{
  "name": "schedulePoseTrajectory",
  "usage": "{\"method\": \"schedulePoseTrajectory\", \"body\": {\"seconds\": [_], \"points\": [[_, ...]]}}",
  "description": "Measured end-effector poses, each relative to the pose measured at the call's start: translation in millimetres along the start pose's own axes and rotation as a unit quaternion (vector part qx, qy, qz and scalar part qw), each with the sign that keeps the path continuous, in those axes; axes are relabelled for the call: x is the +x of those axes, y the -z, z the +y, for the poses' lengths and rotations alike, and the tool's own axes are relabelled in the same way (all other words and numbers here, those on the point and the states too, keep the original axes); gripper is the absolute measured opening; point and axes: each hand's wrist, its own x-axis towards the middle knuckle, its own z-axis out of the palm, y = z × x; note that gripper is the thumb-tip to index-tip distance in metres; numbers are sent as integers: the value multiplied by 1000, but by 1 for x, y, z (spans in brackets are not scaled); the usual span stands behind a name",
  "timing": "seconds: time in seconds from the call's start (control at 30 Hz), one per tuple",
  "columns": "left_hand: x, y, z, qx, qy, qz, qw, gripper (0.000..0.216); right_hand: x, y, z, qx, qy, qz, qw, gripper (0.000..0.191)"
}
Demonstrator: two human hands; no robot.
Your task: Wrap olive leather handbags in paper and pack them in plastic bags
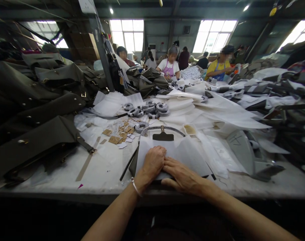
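My left hand (pixel 152 164) rests on white wrapping paper (pixel 190 154) that covers a dark handbag (pixel 163 136) lying near the table's front edge; its fingers are curled down against the paper. My right hand (pixel 184 177) lies beside it, fingers stretched flat and pressing the same paper, touching the left hand. Only the bag's top flap and its curved handle (pixel 165 128) show above the paper. A thin bracelet sits on my left wrist.
Dark olive handbags (pixel 39 110) are piled high at the left. Rolls of tape (pixel 152 110), small tan tags (pixel 119 134) and loose white sheets (pixel 230 113) cover the table (pixel 104 170). Grey bags and paper fill the right. Several people work at the far end.
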Motion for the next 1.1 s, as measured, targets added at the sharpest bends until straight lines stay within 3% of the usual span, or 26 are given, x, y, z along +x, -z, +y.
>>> {"method": "schedulePoseTrajectory", "body": {"seconds": [0.1,0.17,0.23,0.3,0.47,0.7,1.1], "points": [[-4,-2,0,-9,4,14,1000,12,8,19,-4,44,-131,-5,990,47],[-4,-4,1,-11,0,20,1000,12,22,34,-9,4,-184,-30,983,41],[-3,-7,1,-10,-1,27,1000,16,41,46,-14,-76,-164,-82,980,23],[-2,-10,1,-6,5,34,999,21,60,52,-15,-150,-156,-106,971,17],[-2,-14,0,4,-7,44,999,26,71,37,13,-200,-228,-51,952,24],[-1,-20,-1,19,0,63,998,25,35,3,54,-192,-181,16,964,26],[0,-12,-3,39,28,88,995,21,30,-7,57,-222,-161,70,959,31]]}}
